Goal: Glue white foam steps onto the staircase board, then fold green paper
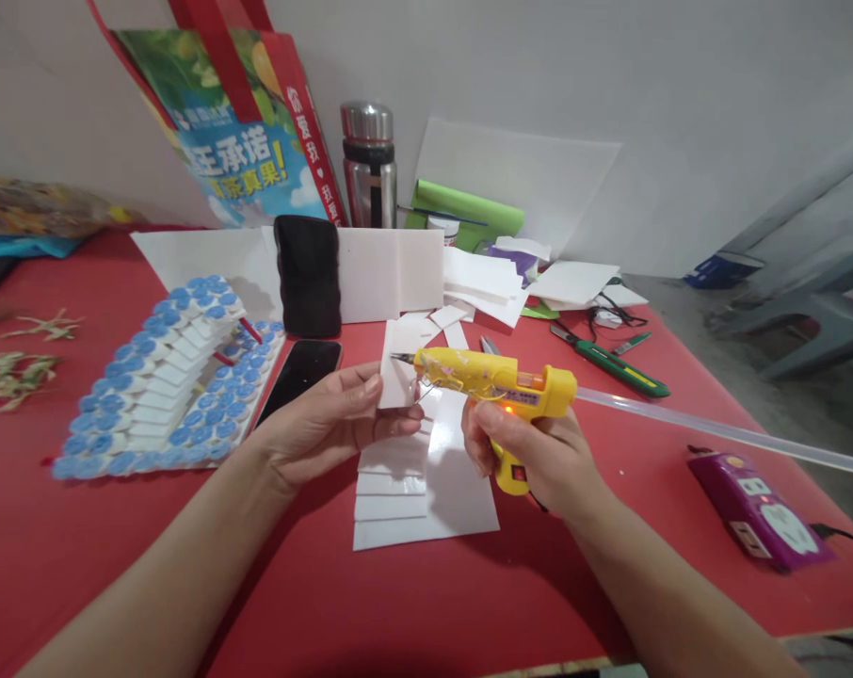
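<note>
My right hand is wrapped round a yellow hot glue gun, whose orange light glows. A long clear glue stick runs out of its back end. Pinched upright in my left hand is a small white foam board piece. The gun's metal nozzle is at the face of that piece; I cannot tell if it touches. Below both hands lies a white board with a row of overlapping white strips along its left side. My left hand and the gun hide the row's far part.
To the left stands a model of blue-and-white rolled pieces with white steps. A dark phone lies beside it; a black phone leans upright behind. A green utility knife and purple power strip lie right. A steel flask stands behind.
</note>
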### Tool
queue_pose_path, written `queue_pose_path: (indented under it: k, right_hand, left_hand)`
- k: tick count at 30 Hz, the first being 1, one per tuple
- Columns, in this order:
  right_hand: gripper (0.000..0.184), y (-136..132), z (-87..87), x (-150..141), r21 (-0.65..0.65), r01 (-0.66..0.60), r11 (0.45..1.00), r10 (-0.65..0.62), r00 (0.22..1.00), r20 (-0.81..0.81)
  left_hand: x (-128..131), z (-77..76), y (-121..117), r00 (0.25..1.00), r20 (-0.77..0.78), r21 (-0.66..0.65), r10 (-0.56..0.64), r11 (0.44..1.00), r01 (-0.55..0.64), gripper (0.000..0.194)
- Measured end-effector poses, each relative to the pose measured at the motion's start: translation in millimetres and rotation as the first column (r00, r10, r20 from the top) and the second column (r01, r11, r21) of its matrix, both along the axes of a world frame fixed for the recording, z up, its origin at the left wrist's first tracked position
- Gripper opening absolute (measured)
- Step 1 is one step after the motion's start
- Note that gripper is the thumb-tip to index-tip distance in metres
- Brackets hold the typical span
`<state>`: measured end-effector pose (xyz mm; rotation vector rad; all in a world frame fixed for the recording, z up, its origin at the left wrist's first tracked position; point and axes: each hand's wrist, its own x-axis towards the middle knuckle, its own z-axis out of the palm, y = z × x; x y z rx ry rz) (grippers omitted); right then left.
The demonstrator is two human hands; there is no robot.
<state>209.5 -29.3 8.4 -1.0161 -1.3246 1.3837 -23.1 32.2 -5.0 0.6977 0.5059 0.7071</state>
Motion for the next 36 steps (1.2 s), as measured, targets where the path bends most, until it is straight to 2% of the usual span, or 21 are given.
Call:
queue_pose_path:
  k: [6, 13, 19, 25, 36]
  right_hand:
    - [0.049, -1.6, 0.0, -1.5, -0.033, 0.007, 0.999, -0.006, 1.000, 0.012]
    - [0.047, -3.4, 0.7, -1.6, -0.005, -0.028, 1.000, 0.028, 0.999, 0.036]
    - [0.050, -4.4, -1.4, -0.7, -0.012, -0.068, 0.998, 0.068, 0.996, 0.050]
    - [0.052, -5.5, -2.0, -0.6, -0.046, -0.101, 0.994, 0.106, 0.988, 0.112]
    - [0.051, -6.4, -3.6, -0.1, -0.040, -0.135, 0.990, 0.139, 0.976, 0.169]
  left_hand:
    - [1.3, -1.2, 0.4, 1.000, 0.011, 0.013, 0.013, 1.000, -0.014, 0.037]
    - [-0.8, -3.1, 0.6, 0.999, 0.017, 0.017, 0.043, 0.999, -0.044, 0.035]
    - [-2.2, -6.6, 1.8, 0.997, 0.015, 0.031, 0.076, 0.997, -0.076, 0.044]
    - [-0.8, -4.2, 2.7, 0.996, 0.034, 0.072, 0.086, 0.993, -0.089, 0.040]
    - [0.0, -2.7, 5.6, 0.982, 0.072, 0.037, 0.173, 0.984, -0.176, 0.035]
